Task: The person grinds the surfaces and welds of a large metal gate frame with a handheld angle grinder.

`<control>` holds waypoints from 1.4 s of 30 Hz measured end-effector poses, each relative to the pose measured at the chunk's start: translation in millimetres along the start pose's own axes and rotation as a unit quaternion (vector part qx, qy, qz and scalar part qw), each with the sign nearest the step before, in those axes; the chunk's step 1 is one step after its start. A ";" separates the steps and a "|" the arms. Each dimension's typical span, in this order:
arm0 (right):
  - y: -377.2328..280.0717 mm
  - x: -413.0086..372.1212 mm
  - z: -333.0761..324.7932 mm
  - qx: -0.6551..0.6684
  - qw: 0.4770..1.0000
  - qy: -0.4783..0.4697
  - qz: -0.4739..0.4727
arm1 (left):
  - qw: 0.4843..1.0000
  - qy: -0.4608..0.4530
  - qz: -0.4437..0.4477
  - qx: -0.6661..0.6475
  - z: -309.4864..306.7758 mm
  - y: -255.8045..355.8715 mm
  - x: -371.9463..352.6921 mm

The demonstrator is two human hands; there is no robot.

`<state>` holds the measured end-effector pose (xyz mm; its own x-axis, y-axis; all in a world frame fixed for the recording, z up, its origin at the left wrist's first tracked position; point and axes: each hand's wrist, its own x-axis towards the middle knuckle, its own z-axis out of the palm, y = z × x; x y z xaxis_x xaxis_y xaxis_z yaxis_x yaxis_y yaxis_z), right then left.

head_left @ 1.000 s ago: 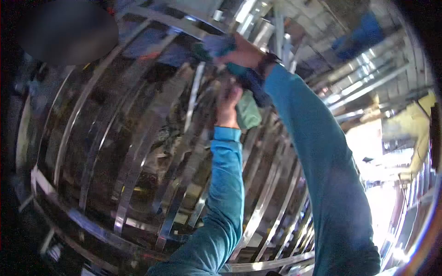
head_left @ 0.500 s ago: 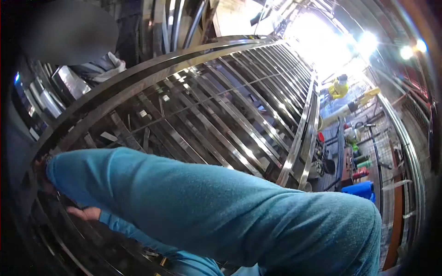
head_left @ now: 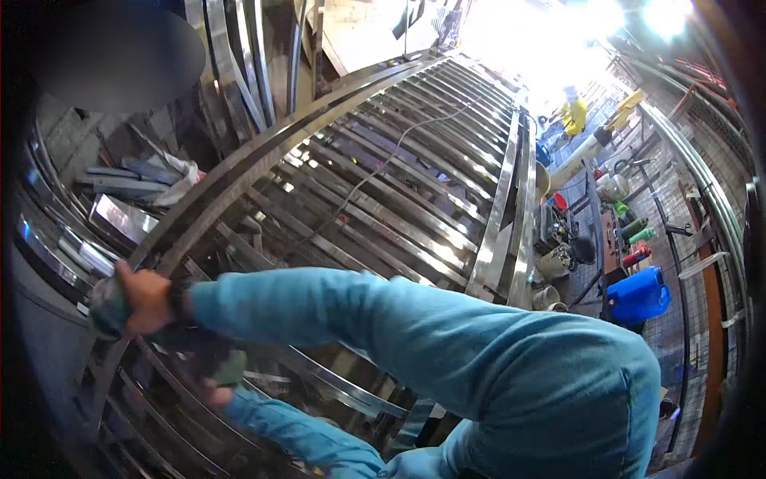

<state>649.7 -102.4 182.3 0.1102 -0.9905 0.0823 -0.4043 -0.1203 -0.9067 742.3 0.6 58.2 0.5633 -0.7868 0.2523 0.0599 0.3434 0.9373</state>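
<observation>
My right hand [head_left: 145,299] reaches across to the left, its fingers wrapped round a dark-green rounded part of a power tool [head_left: 107,307]. Motion blur hides the exact kind of tool. Nearer to me, my left hand [head_left: 215,393] is at a light-green part that seems to belong to the same tool; blur smears its fingers. Both arms wear blue sleeves. Under and beside the hands lies a large metal grille [head_left: 375,199] with many parallel shiny bars and a curved outer frame.
A cable [head_left: 383,169] runs across the bars. At the right stand a blue jug [head_left: 638,295], a bench frame with tools, and buckets [head_left: 550,298]. A person in yellow [head_left: 573,116] is at the back. Metal offcuts [head_left: 132,180] lie at left; long pipes [head_left: 678,132] run along the right.
My right hand has come into clearer view with the tool, and my left hand, its fingers outstretched before, now is at the green part. The whole view has shifted.
</observation>
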 end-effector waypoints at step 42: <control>-8.4 -510.4 -171.2 0.475 0.805 0.332 0.125 | 0.717 -0.518 0.394 0.249 -108.7 277.1 -348.9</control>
<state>441.5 392.8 218.8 -0.5040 -0.8312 -0.2346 0.5741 -0.1194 -0.8101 651.9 426.0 203.8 -0.6694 -0.4970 0.5522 -0.3880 0.8677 0.3106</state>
